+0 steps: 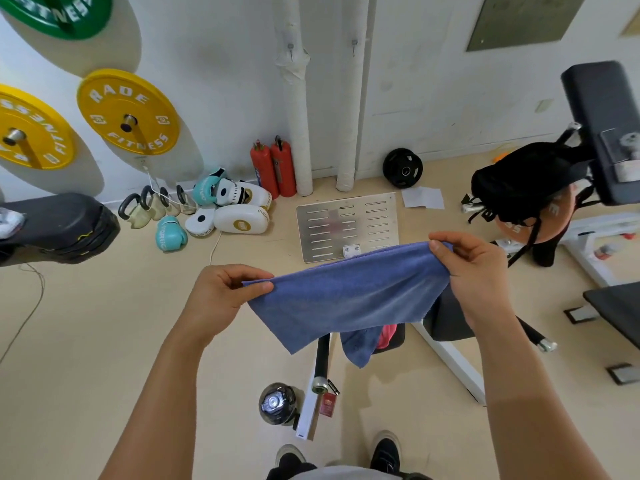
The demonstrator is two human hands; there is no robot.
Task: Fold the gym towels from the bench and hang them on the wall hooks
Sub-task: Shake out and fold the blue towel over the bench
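A person stands on a pale floor and holds a blue towel (pixel 349 296) stretched out in the air in front of them. The left hand (pixel 221 299) pinches the towel's left corner between thumb and curled fingers. The right hand (pixel 474 271) grips the right corner, which sits a little higher and farther away, with its fingers folded over the cloth. The two hands are well apart, so the top edge runs taut between them and the rest hangs down in a loose fold.

Below the towel, partly hidden by it, is the dark pad of a bench (pixel 446 320) on a white frame. Something pink (pixel 388 336) lies on the bench behind the hanging cloth; it may be another towel, but too little of it shows to be sure.

On the far wall two small hooks (pixel 291 50) are fixed high up beside white pipes (pixel 294 109). To the left, yellow weight plates (pixel 128 112) and a green one (pixel 59 13) hang on the wall. On the floor against the wall stand two red fire extinguishers (pixel 273 169), with boxing gloves and pads (pixel 225 206) and kettlebells (pixel 152 204) to their left. A metal plate (pixel 346 226) lies flat on the floor just beyond the towel. A black bag (pixel 519 181) rests on the equipment at far right. Near the person's shoes (pixel 384 452) stands a bottle (pixel 277 403).
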